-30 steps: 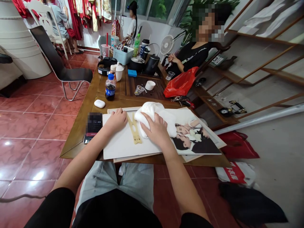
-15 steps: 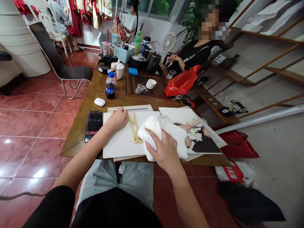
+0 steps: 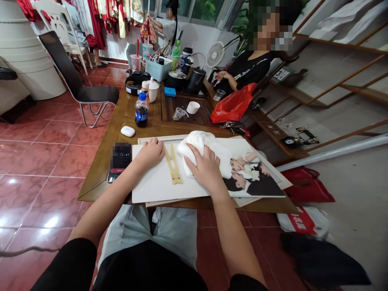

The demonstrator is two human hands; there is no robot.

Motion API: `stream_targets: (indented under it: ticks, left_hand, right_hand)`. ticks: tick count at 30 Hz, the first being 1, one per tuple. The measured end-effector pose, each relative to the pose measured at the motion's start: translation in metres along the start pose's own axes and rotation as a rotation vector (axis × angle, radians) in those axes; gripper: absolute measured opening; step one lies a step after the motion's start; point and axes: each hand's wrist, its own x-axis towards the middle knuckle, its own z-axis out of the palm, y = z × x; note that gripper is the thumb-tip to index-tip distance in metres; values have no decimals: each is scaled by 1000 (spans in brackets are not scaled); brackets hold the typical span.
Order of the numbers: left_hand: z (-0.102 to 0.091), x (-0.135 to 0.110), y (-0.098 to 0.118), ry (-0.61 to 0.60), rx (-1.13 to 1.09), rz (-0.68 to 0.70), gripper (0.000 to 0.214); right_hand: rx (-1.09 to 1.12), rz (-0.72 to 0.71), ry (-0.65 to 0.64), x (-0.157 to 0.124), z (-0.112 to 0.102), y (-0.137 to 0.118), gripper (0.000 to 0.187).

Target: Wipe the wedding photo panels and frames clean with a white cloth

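My right hand (image 3: 206, 167) is wrapped over a bunched white cloth (image 3: 194, 143), pressing it onto a large photo print (image 3: 266, 186) with people pictured at its right end. The left part of that sheet is plain white. My left hand (image 3: 150, 152) lies with its fingers out on the white part, near its upper left edge. Between the hands rests a pale yellow flat tool (image 3: 173, 171) with two prongs, its kind unclear. Light frames (image 3: 275, 171) show from underneath the print. The cloth hides the print's middle.
Left of the print lie a phone (image 3: 119, 161) and a white earbud case (image 3: 127, 131). Beyond stand a cola bottle (image 3: 141, 111), a white cup (image 3: 193, 107) and a red plastic bag (image 3: 233, 106). A person (image 3: 242, 72) sits past the table; a black chair (image 3: 75, 85) stands left.
My right hand has slid the cloth away from me, toward the print's far edge, uncovering more of the pictured people. My left hand and the yellow tool have stayed put.
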Motion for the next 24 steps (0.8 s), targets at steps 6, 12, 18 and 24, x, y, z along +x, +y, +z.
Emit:
stream_targets:
  ticks: [6, 12, 18, 24]
  left_hand:
    - [0, 0, 0, 3, -11, -10, 37]
    - [1, 0, 0, 11, -9, -17, 36]
    - [2, 0, 0, 7, 10, -12, 37]
    - [4, -1, -1, 30, 41, 12, 36]
  right_hand:
    - [-24, -23, 74, -26, 1, -1, 56]
    - [-65, -46, 123, -63, 0, 5, 53]
    - [-13, -114, 167, -81, -2, -1, 50]
    - [87, -241, 165, -88, -2, -36, 49]
